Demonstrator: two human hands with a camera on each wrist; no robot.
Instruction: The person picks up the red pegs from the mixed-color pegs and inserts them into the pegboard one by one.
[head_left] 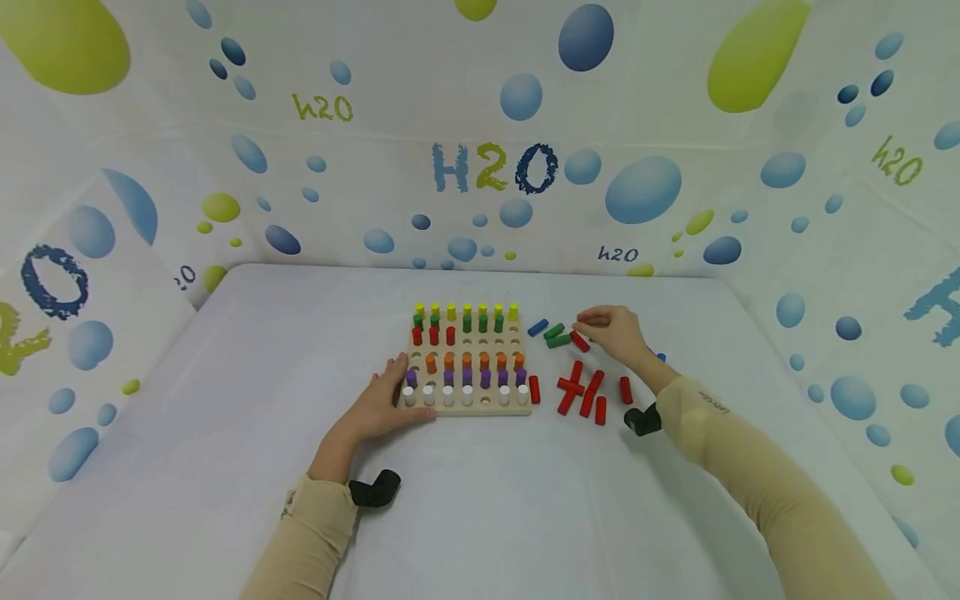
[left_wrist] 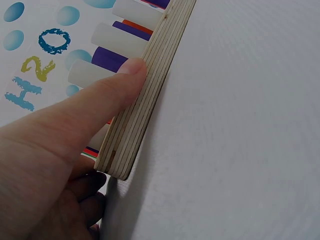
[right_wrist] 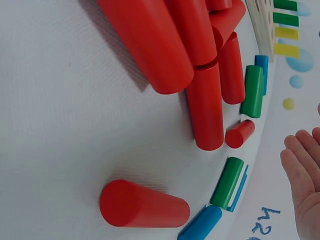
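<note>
The wooden pegboard lies on the white desk, its front left corner in the left hand. That hand's thumb presses along the front edge while the other fingers rest against the left side, gripping the corner between them. From back to front stand yellow pegs, green pegs, three red pegs at the left, orange pegs, purple pegs and white pegs, with some bare holes among them.

To the right of the board, the right hand hovers above the desk, fingers loosely extended and thumb under the forefinger, near a single red peg. Two loose green pegs and a blue peg lie to its left. Closer to the person, several loose red pegs are scattered, some crossing; another red cylinder lies just beside the board's right edge. A backdrop with H2O lettering rises behind the desk.
</note>
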